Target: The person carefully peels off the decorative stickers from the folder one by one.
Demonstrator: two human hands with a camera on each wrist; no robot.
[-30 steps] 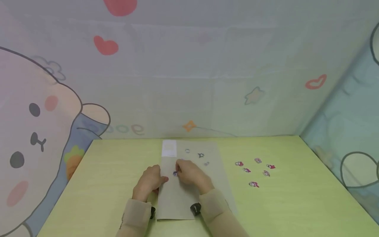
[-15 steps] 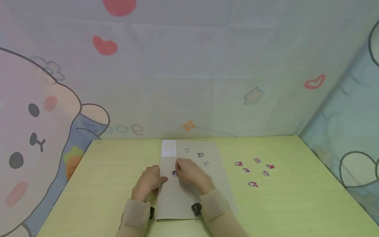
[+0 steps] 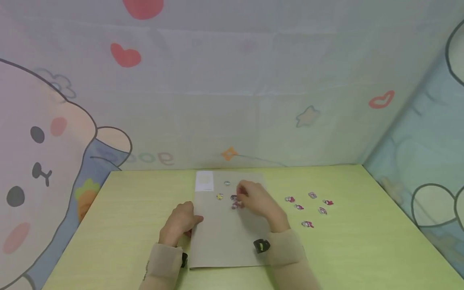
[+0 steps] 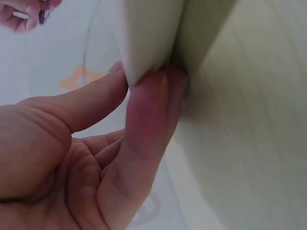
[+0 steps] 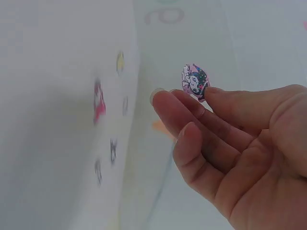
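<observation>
My left hand (image 3: 180,221) grips the left edge of a pale grey, thick-edged paper pad (image 3: 217,245). In the left wrist view the thumb lies on its face and fingers (image 4: 146,112) sit beneath. My right hand (image 3: 255,199) is over the pad's middle, pinching a small dark and pink cartoon sticker (image 5: 194,81) between thumb and fingers, raised off the page in the right wrist view. On the pad near it lie a pink sticker (image 3: 236,206), a yellow sticker (image 3: 220,196) and a pale round sticker (image 3: 227,183). The hand hides part of the page at right.
Several pink cartoon stickers (image 3: 307,224) lie scattered on the yellow-green table (image 3: 348,249) right of the pad. A white rectangle (image 3: 204,181) marks the pad's far left corner. A printed cloth backdrop (image 3: 253,121) rises behind the table.
My right hand has moved right and away from me, lifting the dark sticker off the page. The yellow and pink stickers now show. My left hand keeps its hold on the pad's edge.
</observation>
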